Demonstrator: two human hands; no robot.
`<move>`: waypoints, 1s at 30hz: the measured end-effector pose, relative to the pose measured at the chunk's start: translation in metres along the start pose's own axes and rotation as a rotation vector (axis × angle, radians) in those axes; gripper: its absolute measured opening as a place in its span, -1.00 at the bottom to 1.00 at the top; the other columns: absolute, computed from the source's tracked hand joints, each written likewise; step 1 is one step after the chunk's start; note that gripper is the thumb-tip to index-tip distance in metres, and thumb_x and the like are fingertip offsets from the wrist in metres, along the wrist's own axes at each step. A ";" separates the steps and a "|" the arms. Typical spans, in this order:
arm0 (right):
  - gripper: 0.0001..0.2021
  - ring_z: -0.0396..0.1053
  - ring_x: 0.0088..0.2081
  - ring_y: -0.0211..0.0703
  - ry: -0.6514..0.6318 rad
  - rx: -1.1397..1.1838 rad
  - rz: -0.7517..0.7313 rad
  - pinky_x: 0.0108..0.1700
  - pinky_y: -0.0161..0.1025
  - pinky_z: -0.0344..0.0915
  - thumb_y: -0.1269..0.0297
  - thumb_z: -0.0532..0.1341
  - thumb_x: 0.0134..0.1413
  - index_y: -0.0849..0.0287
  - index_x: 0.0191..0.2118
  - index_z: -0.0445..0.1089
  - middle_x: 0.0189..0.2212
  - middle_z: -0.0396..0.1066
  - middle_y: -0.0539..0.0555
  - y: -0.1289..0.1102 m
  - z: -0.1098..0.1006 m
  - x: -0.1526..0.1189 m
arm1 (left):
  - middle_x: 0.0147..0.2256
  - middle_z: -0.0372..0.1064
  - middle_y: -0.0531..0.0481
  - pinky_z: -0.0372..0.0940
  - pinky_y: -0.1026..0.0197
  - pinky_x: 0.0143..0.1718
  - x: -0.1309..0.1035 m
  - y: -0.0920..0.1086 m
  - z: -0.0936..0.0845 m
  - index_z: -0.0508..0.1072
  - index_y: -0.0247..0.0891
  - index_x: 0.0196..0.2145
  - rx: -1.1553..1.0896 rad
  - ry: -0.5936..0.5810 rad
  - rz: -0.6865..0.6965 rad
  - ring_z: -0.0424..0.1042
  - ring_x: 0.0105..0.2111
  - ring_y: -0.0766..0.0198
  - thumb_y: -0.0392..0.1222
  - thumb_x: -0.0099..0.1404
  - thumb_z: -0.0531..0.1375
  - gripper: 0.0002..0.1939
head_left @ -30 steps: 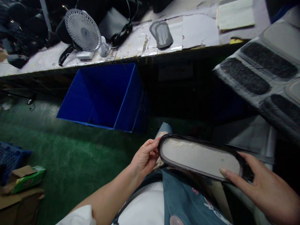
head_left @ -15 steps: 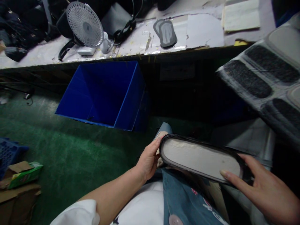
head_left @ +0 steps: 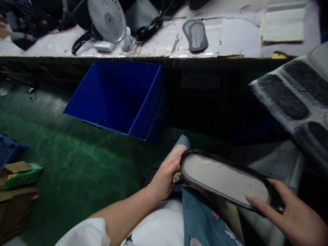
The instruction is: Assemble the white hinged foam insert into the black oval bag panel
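Holding long oval piece [head_left: 222,177], pale-faced and dark-rimmed, in front of teal apron [head_left: 201,213], low and right of centre. Lying aslant, left end higher than right, pale face turned toward the camera. Gripping right end with right hand [head_left: 294,206]: thumb on the pale face, other fingers mostly hidden behind the rim. Touching left end with left hand [head_left: 164,179], fingers close together; cannot tell whether pinching the rim or only steadying it. Ahead, on bench [head_left: 164,34]: white fan [head_left: 107,20], two grey ovals [head_left: 198,36] overlapping, white sheet [head_left: 238,36], pale paper stack [head_left: 284,25]. Below the bench's front edge, left of centre: blue bin [head_left: 151,114], mouth open. At right: pale slab [head_left: 311,111] bearing dark, rough-looking oblongs [head_left: 283,97]. On green floor [head_left: 77,164], far left: green carton [head_left: 22,177], brown cardboard [head_left: 16,210].
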State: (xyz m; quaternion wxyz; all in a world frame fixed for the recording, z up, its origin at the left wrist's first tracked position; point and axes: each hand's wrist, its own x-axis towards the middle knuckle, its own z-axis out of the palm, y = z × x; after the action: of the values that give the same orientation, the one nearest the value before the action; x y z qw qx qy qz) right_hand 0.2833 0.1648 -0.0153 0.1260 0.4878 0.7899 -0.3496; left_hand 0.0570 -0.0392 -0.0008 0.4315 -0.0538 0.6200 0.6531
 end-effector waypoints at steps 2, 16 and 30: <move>-0.43 0.44 -0.40 0.03 -0.001 -0.058 0.003 -0.34 -0.08 0.35 -0.29 0.15 -0.19 -0.03 -0.11 0.24 -0.28 0.46 0.11 0.000 0.000 0.000 | -0.06 0.40 -0.11 0.24 0.18 -0.08 -0.001 0.009 -0.006 0.51 -0.22 -0.10 0.365 0.004 0.276 0.35 -0.05 0.15 -0.04 0.23 0.20 -0.67; -0.36 0.18 0.17 0.11 0.205 -0.439 -0.576 0.15 0.07 0.22 -0.01 -0.03 0.19 0.16 0.31 -0.07 0.20 0.14 0.20 -0.028 -0.015 -0.012 | -0.57 0.28 0.03 0.07 0.22 -0.46 0.002 0.049 0.001 0.27 -0.23 -0.56 1.595 -0.151 0.512 0.29 -0.53 0.28 -0.13 0.33 -0.03 -0.67; -0.53 0.26 -0.18 -0.04 0.072 -0.483 -0.896 -0.17 -0.11 0.31 0.49 0.10 0.11 0.15 0.16 0.24 -0.12 0.35 0.10 -0.153 0.032 -0.029 | -0.69 -0.01 0.14 -0.15 0.26 -0.55 0.017 0.051 -0.008 0.08 -0.26 -0.66 1.399 -0.285 0.438 0.02 -0.65 0.43 -0.14 0.26 0.02 -0.63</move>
State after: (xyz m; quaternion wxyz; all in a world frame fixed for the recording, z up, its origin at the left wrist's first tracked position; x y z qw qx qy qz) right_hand 0.1620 0.0802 0.0429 0.0455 0.0699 0.9836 -0.1596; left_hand 0.0101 -0.0306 0.0262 0.3010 0.4431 0.8255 0.1776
